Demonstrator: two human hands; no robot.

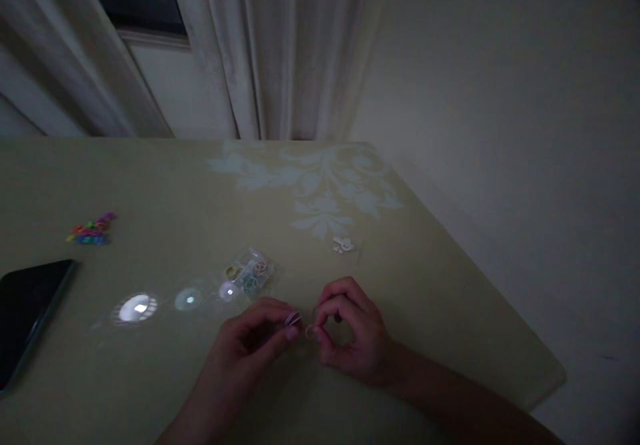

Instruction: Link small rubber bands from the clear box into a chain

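Note:
Both hands rest low on a pale green table (425, 285) in dim light. My left hand (250, 345) pinches a small striped band or ring (293, 317) between thumb and forefinger. My right hand (353, 335) is curled, its fingertips pinching a small pale loop (310, 331) right beside the left fingertips. The two pinched pieces almost touch. Just beyond the hands lies a clear packet of small coloured rings (251, 273).
A dark phone (27, 311) lies at the left edge. A heap of colourful small pieces (93, 230) sits at far left. Small white bits (343, 245) lie near the floral print (320, 188). Curtains hang behind; the table's right edge runs diagonally.

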